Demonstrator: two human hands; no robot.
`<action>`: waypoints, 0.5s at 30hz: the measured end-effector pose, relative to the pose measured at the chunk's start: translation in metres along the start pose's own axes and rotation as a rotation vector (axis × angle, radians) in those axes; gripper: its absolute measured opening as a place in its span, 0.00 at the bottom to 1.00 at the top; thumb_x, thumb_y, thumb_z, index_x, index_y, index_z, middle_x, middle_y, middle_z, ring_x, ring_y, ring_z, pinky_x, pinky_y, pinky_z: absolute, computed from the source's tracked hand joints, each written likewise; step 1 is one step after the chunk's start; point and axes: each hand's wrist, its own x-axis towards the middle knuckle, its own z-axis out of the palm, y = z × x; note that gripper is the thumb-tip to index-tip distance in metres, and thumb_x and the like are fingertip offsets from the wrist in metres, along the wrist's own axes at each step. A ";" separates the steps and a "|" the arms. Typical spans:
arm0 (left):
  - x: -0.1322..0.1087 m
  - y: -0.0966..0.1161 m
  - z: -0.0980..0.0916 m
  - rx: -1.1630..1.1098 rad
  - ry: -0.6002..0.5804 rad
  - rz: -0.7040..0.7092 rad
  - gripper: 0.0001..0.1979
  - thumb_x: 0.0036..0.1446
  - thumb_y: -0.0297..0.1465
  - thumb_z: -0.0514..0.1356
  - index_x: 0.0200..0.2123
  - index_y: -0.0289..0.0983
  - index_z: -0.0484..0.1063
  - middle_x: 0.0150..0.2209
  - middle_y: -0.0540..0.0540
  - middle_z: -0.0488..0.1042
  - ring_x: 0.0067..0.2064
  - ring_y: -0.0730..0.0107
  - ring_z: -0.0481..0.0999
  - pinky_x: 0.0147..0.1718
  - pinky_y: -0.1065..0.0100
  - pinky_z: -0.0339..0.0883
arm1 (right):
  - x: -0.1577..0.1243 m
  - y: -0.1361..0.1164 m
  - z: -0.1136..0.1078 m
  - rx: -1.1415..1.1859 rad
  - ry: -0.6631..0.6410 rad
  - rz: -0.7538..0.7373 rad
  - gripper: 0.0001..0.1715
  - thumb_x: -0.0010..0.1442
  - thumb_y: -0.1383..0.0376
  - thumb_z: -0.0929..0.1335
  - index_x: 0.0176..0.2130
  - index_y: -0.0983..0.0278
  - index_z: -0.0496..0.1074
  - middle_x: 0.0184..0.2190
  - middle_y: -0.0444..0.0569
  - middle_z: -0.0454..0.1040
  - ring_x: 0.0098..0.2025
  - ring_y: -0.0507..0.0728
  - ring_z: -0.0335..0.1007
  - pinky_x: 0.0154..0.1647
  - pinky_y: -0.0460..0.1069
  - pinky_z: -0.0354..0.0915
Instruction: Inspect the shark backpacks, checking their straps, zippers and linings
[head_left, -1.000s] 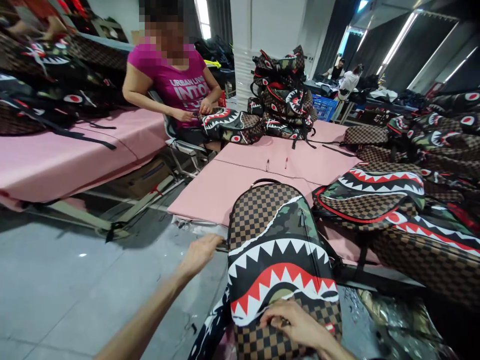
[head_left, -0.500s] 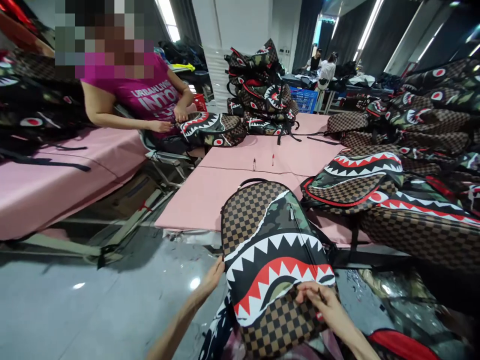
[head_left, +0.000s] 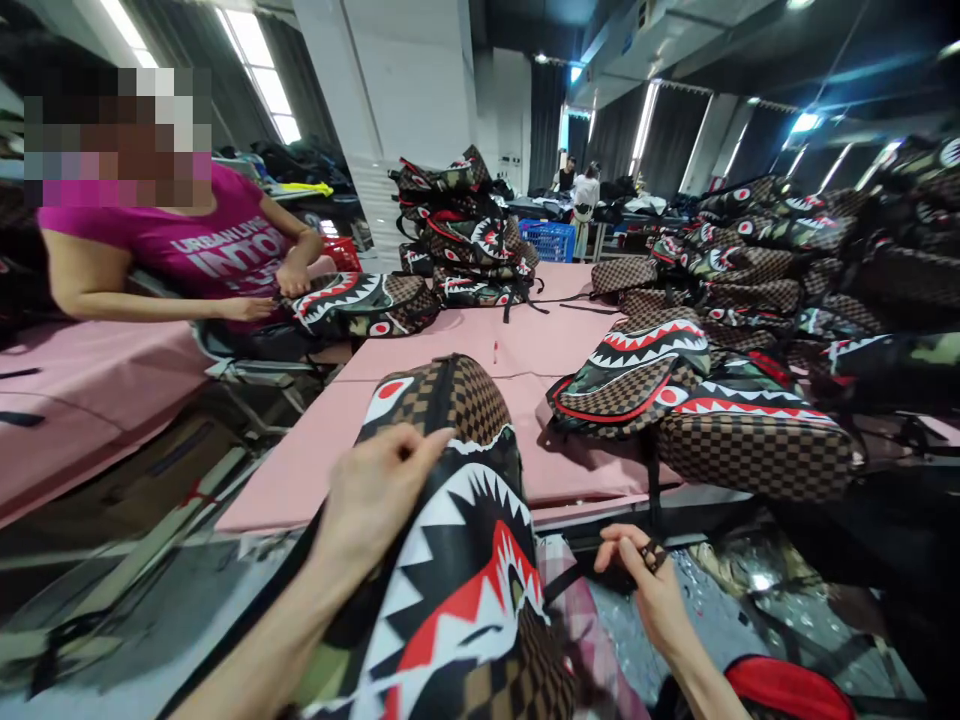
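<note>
A backpack (head_left: 450, 560) with a brown check pattern, camouflage patches and a printed shark mouth leans in front of me, its side with a zipper turned up. My left hand (head_left: 379, 490) lies on its upper part, fingers curled and thumb pressed close at the zipper seam. To the right of the backpack, apart from it, is my right hand (head_left: 645, 580). Its fingers are bent, and a small dark looped thing shows at them, too small to name. The far side of the backpack is hidden.
A pink table (head_left: 300, 480) stretches ahead with a red pen (head_left: 495, 352) on it. More shark backpacks (head_left: 630, 370) lie at the right, and a stack (head_left: 465, 230) stands behind. At the left, a co-worker (head_left: 195, 250) handles another backpack (head_left: 367, 303). Clear plastic bags (head_left: 750, 580) lie lower right.
The backpack has turned from its front face onto its side. My left hand has moved from its left edge up onto the top part; my right hand has left its front and moved right.
</note>
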 end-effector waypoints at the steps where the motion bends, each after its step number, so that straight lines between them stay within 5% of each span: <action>1: -0.002 0.012 0.015 0.082 -0.033 0.027 0.20 0.49 0.47 0.55 0.17 0.38 0.64 0.16 0.51 0.65 0.21 0.70 0.65 0.21 0.72 0.52 | 0.006 -0.009 0.002 0.004 -0.005 -0.040 0.17 0.61 0.54 0.62 0.37 0.64 0.71 0.24 0.46 0.73 0.29 0.54 0.68 0.35 0.49 0.63; 5: -0.032 0.035 0.070 0.198 -0.322 0.246 0.17 0.57 0.39 0.48 0.23 0.38 0.68 0.23 0.45 0.73 0.26 0.63 0.73 0.23 0.70 0.54 | 0.025 -0.050 0.027 -0.111 -0.164 -0.258 0.17 0.62 0.56 0.60 0.37 0.63 0.71 0.34 0.48 0.74 0.36 0.54 0.70 0.39 0.48 0.64; 8: -0.053 0.022 0.080 0.097 -0.566 0.446 0.19 0.59 0.35 0.43 0.23 0.40 0.68 0.22 0.47 0.74 0.25 0.66 0.74 0.23 0.72 0.59 | 0.030 -0.063 0.046 -0.255 -0.241 -0.393 0.17 0.64 0.58 0.58 0.35 0.63 0.71 0.36 0.49 0.73 0.39 0.52 0.69 0.43 0.47 0.64; 11: -0.049 -0.011 0.067 0.080 -0.410 0.626 0.16 0.58 0.36 0.44 0.28 0.42 0.70 0.26 0.48 0.75 0.26 0.68 0.74 0.25 0.71 0.65 | 0.029 -0.059 0.053 -0.405 -0.295 -0.501 0.15 0.64 0.66 0.57 0.36 0.64 0.70 0.37 0.49 0.73 0.41 0.51 0.68 0.43 0.46 0.63; 13: -0.036 -0.034 0.055 0.176 -0.185 0.811 0.13 0.55 0.39 0.50 0.37 0.44 0.71 0.37 0.45 0.76 0.39 0.60 0.75 0.36 0.65 0.68 | 0.028 -0.059 0.055 -0.619 -0.420 -0.626 0.13 0.60 0.70 0.58 0.39 0.64 0.69 0.39 0.48 0.73 0.43 0.51 0.67 0.45 0.46 0.63; 15: -0.020 -0.053 0.048 0.309 -0.052 0.961 0.21 0.50 0.42 0.55 0.48 0.46 0.68 0.51 0.43 0.70 0.53 0.51 0.67 0.47 0.56 0.64 | 0.027 -0.067 0.058 -0.914 -0.558 -0.736 0.12 0.56 0.70 0.62 0.40 0.63 0.69 0.37 0.46 0.73 0.39 0.52 0.69 0.39 0.46 0.64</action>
